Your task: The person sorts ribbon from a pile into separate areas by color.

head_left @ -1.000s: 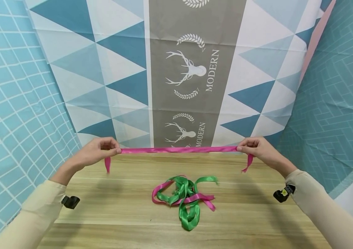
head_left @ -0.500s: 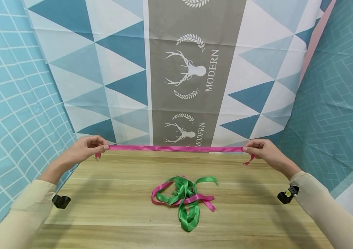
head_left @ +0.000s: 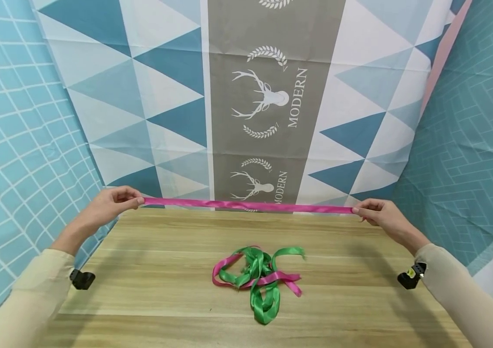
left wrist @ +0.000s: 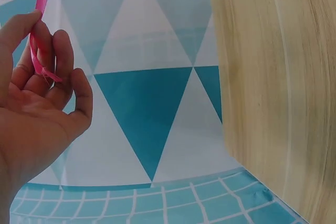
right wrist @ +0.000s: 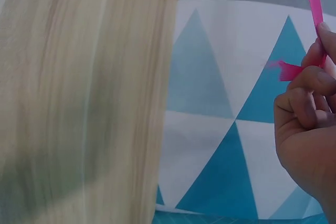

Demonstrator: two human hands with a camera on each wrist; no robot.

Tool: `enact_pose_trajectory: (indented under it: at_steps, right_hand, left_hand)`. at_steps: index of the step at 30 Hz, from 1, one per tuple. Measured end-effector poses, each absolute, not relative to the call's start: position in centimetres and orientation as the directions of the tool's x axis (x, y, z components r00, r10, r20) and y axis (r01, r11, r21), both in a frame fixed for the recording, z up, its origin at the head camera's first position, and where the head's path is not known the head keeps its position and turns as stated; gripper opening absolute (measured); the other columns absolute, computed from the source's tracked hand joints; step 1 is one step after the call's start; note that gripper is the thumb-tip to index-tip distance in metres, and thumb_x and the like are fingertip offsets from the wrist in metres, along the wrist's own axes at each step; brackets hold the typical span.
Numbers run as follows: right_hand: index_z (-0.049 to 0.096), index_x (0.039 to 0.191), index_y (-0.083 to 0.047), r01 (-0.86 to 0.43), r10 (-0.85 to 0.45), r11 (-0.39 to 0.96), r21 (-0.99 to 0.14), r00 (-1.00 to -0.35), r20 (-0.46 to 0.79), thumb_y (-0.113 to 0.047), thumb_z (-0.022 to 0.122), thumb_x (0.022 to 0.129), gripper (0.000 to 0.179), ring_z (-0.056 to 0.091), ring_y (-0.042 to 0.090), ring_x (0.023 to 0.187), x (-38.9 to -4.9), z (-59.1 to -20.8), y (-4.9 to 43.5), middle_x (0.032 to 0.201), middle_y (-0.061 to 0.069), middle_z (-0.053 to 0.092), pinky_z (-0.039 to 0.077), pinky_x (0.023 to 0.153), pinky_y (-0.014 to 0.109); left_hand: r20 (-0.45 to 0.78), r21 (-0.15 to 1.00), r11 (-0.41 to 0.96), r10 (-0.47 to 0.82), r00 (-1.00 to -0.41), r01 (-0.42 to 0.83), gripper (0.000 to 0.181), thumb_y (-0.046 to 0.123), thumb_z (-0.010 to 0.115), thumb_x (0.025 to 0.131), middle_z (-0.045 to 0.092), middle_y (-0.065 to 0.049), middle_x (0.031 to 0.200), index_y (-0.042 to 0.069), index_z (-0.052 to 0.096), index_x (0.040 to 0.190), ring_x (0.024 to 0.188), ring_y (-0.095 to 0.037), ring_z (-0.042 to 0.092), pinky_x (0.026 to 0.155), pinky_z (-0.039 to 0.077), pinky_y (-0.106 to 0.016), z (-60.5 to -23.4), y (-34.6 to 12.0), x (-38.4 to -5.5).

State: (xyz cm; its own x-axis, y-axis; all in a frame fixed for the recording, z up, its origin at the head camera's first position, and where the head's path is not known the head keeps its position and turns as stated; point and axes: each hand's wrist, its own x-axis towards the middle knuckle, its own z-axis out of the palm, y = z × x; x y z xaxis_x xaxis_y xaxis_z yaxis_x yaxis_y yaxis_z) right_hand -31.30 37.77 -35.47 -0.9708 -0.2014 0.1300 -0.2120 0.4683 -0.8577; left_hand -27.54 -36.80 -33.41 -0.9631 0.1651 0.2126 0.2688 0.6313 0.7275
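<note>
A pink ribbon (head_left: 246, 206) is stretched nearly straight between both hands, above the far edge of the table. My left hand (head_left: 118, 203) pinches it near one end between thumb and index finger; in the left wrist view a short frayed tail (left wrist: 39, 61) hangs against the fingers. At the other end, my right hand (head_left: 381, 217) pinches the ribbon the same way, and a frayed tip (right wrist: 289, 71) pokes out beside the curled fingers in the right wrist view. Below on the table lies a tangled green ribbon (head_left: 264, 309), with another pink ribbon (head_left: 218, 270) looped through it.
The wooden table (head_left: 163, 290) spans the lower part of the head view. Behind it hangs a patterned cloth (head_left: 268, 96) with triangles and deer heads. Blue tiled-pattern cloth (head_left: 7, 121) is at the left, teal cloth (head_left: 481, 145) at the right.
Both hands have moved apart, left hand leftward and slightly up, right hand rightward. The stretch of pink ribbon between them is longer, and the hanging tails are shorter. The tangled ribbons have not moved.
</note>
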Motion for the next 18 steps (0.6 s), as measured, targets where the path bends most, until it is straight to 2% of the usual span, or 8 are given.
enact_pose_trajectory:
  at_steps: [7, 12, 18]
  right_hand:
    - [0.068, 0.115, 0.001, -0.217, -0.189, 0.465, -0.858, -0.971, 0.143, -0.037, 0.072, 0.097, 0.042, 0.038, 0.022, 0.056, -31.5, -35.8, 38.8, 0.067, 0.007, 0.041, 0.040, 0.059, 0.036]
    - [0.068, 0.116, 0.001, -0.225, -0.175, 0.465, -0.856, -0.971, 0.160, -0.037, 0.071, 0.098, 0.042, 0.041, 0.022, 0.059, -31.7, -35.9, 39.2, 0.069, 0.008, 0.043, 0.039, 0.060, 0.037]
    - [0.068, 0.117, 0.003, -0.184, -0.171, 0.450, -0.874, -0.978, 0.118, -0.038, 0.071, 0.097, 0.045, 0.040, 0.026, 0.064, -32.4, -36.8, 39.5, 0.071, 0.006, 0.043, 0.041, 0.064, 0.036]
  left_hand:
    - [0.188, 0.739, 0.637, 0.118, -0.975, 0.220, 0.048, 0.048, 0.064, 0.099, 0.067, -0.010, 0.109, 0.007, 0.067, 0.125, 0.097, -0.025, 0.059, 0.080, 0.047, -0.038, -33.9, -37.9, -28.4]
    - [0.188, 0.733, 0.646, 0.111, -0.976, 0.215, 0.046, 0.043, 0.060, 0.103, 0.066, -0.010, 0.114, 0.006, 0.064, 0.129, 0.099, -0.021, 0.059, 0.082, 0.048, -0.033, -34.3, -38.9, -29.1]
    - [0.169, 0.732, 0.652, 0.109, -0.980, 0.199, 0.048, 0.045, 0.058, 0.103, 0.067, -0.011, 0.115, 0.006, 0.063, 0.131, 0.101, -0.019, 0.060, 0.086, 0.048, -0.037, -34.9, -39.7, -29.9]
